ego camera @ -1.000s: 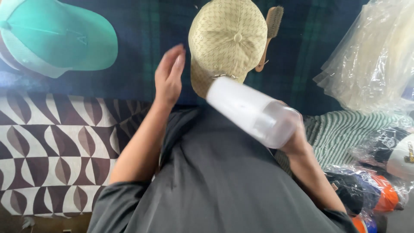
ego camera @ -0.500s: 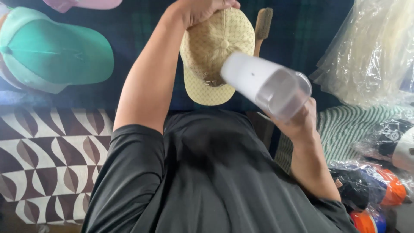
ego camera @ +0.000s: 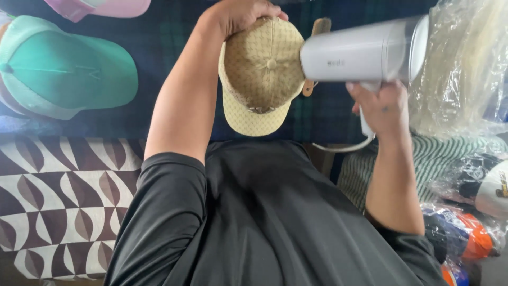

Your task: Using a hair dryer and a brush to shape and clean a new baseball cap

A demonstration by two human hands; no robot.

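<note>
A tan patterned cap point(ego camera: 262, 79) rests on the dark plaid cloth point(ego camera: 174, 32), its brim toward me. My left hand point(ego camera: 241, 13) grips the far edge of its crown from above. My right hand point(ego camera: 378, 106) holds a white handheld steamer point(ego camera: 365, 50) by its handle; the steamer lies level, its front end touching or nearly touching the right side of the cap. A white cord point(ego camera: 344, 145) loops below the handle.
A teal cap point(ego camera: 69, 69) lies at the left and a pink cap point(ego camera: 100, 6) at the top left. Clear plastic bags point(ego camera: 465, 69) are piled at the right, with bagged caps point(ego camera: 471, 212) and a striped cloth point(ego camera: 418, 164) below. A brown-and-white patterned cloth point(ego camera: 63, 196) covers the lower left.
My left hand went from hovering open beside the cap to gripping its crown. The steamer swung from pointing down at an angle to level, against the cap's right side.
</note>
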